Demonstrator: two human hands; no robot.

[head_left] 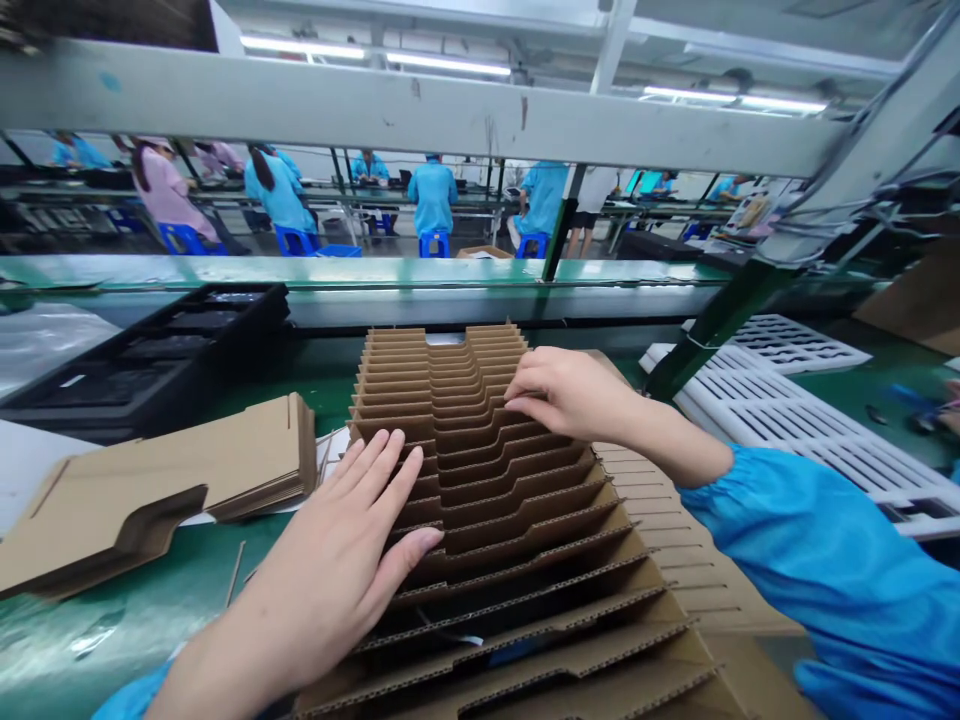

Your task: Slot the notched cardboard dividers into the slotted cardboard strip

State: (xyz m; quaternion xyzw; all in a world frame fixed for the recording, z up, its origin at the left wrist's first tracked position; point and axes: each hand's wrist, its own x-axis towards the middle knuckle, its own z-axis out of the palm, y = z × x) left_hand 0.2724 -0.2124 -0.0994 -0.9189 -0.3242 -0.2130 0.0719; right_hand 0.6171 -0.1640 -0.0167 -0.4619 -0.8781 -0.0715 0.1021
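A long cardboard divider assembly (517,500) runs away from me down the middle, its many upright notched sheets standing in parallel rows. My left hand (337,540) lies on the left part of the dividers, palm down, with its fingers stretched and the thumb apart. At the right edge, farther along, my right hand (562,392) has its fingers bent together near the divider tops; whatever lies between its fingertips is hidden. A small white scrap (471,640) shows between the nearer dividers.
Stacked notched cardboard sheets (247,455) lie at left, before a black foam tray (150,360). Slotted cardboard (660,520) lies right of the dividers, white slotted panels (810,430) beyond. A green post (720,320) rises at right. People in blue and pink sit in the background.
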